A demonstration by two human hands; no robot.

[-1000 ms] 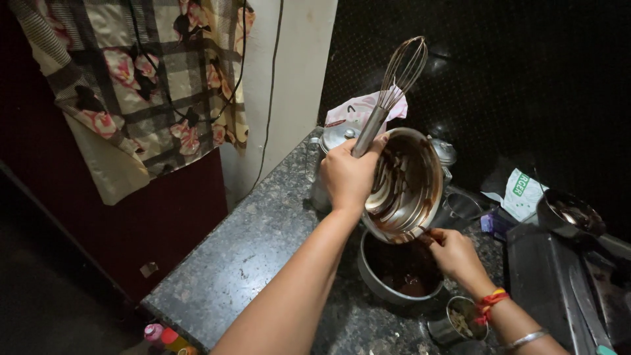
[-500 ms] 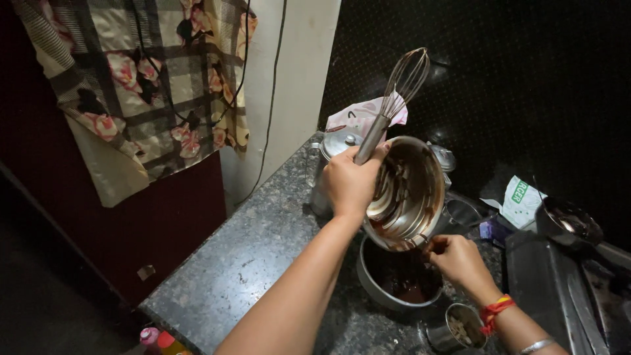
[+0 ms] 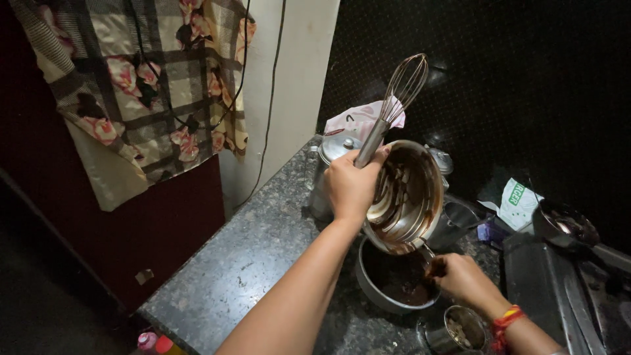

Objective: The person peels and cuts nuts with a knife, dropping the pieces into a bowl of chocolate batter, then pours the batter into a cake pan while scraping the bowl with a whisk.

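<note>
Left hand (image 3: pixel 350 187) grips the tilted steel bowl (image 3: pixel 406 197) and a whisk (image 3: pixel 393 105) together, whisk kept clear above. Right hand (image 3: pixel 463 281), fingers closed on a small tool, scrapes batter toward the pan (image 3: pixel 376 296) directly beneath on the counter (image 3: pixel 243 263).

Tilted bowl (image 3: pixel 406 197) was held above the pan (image 3: pixel 394 284) on the counter (image 3: pixel 243 263). Whisk (image 3: pixel 394 105) was gripped against the bowl's left rim. Lidded container (image 3: pixel 332 172) was set behind-left; small cup (image 3: pixel 458 330) in front-right, stove (image 3: pixel 565 296) further right.
</note>
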